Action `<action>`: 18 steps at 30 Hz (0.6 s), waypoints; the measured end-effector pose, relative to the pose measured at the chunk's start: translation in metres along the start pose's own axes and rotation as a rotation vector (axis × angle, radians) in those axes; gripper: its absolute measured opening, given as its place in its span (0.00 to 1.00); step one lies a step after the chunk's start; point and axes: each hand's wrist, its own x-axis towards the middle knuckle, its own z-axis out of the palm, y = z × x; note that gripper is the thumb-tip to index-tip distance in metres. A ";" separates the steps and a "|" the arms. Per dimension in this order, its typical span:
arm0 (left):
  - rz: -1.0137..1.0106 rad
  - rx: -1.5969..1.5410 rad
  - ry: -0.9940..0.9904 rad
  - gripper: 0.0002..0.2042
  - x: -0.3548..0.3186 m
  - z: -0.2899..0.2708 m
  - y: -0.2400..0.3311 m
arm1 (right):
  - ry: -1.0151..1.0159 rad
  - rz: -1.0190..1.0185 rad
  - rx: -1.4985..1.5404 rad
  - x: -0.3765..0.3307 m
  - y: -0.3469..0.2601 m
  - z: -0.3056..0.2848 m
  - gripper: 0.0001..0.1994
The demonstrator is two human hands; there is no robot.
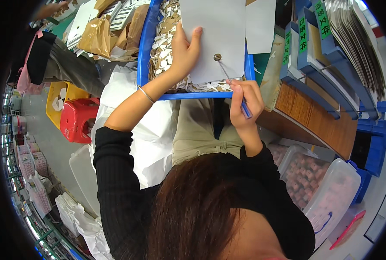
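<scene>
A white board or stiff sheet point(221, 26) lies over a blue bin point(182, 96) full of small white and brown cut-out pieces point(163, 58). My left hand point(185, 53) grips the sheet's left edge, the thumb on top and the other fingers partly hidden. In my right hand point(248, 104) is a slim screwdriver-like tool point(246, 110) with a blue handle and a thin metal shaft. Its tip meets a small round hole point(217, 56) in the sheet's lower part, where something brown shows. How deep the tip sits, I cannot tell.
Blue file holders point(307, 65) stand on a wooden cabinet point(318, 115) at the right. Below it are clear tubs of pink pieces point(305, 182). Brown paper and white parts point(102, 37) pile up at the far left. A red stool point(77, 121), a yellow crate point(54, 102) and another person point(67, 63) are leftward.
</scene>
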 end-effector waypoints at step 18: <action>-0.064 0.066 -0.033 0.10 0.002 -0.007 -0.001 | -0.127 0.072 -0.051 -0.003 -0.009 -0.020 0.06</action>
